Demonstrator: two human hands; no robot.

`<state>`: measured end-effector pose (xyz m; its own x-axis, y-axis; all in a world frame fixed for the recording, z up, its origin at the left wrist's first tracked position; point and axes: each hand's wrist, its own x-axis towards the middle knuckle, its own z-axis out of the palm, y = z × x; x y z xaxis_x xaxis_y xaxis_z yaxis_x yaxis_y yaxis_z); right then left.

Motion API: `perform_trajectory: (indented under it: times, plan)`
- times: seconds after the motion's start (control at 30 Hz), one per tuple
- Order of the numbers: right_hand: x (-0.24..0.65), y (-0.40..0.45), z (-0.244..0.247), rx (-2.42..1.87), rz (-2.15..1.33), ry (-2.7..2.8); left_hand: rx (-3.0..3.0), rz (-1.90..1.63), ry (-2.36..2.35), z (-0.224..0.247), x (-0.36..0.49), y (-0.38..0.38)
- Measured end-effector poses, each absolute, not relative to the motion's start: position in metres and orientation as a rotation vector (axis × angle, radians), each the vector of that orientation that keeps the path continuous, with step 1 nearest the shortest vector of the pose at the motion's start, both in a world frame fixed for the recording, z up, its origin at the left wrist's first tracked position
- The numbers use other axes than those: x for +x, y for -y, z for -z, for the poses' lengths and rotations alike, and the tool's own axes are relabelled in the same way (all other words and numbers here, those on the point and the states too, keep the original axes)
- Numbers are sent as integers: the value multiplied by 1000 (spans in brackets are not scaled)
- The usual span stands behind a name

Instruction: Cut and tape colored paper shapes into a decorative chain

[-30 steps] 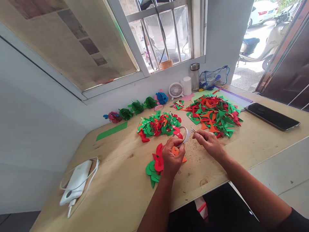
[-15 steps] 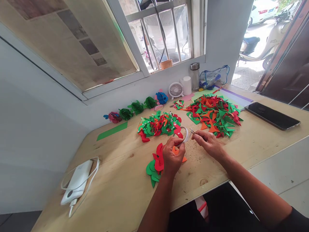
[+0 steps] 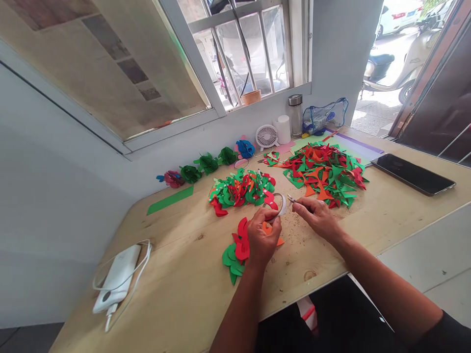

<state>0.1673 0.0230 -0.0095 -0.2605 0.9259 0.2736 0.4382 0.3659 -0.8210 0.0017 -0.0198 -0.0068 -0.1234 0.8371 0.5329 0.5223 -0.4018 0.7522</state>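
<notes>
A roll of white tape (image 3: 282, 205) is pinched in my left hand (image 3: 263, 234), its ring upright above the table. My right hand (image 3: 319, 215) is closed round a small metal tool (image 3: 292, 198), whose tip points at the tape roll with a small gap between. Red cut pieces (image 3: 242, 245) and green cut pieces (image 3: 231, 260) lie beside and partly under my left hand, with orange ones just behind it. Beyond the hands sits a heap of red and green shapes (image 3: 241, 189) with small white patches on them.
A large pile of paper scraps (image 3: 327, 171) lies at the right, near a black phone (image 3: 414, 174). Along the wall stand green paper flowers (image 3: 208, 163), a small fan (image 3: 267, 137) and a glass bottle (image 3: 295, 117). A white power bank (image 3: 117, 279) with its cable rests at the left.
The tool's tip has shifted very slightly left, toward the tape roll. The camera view has moved a little; both hands otherwise keep the same hold.
</notes>
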Motion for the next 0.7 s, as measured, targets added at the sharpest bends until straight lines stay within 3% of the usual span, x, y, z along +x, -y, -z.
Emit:
perform_trajectory:
  times: [0.7]
  plan:
    - [168,-24,11,-1213,-803,1831,1839,-1529,-1488,7,2,19]
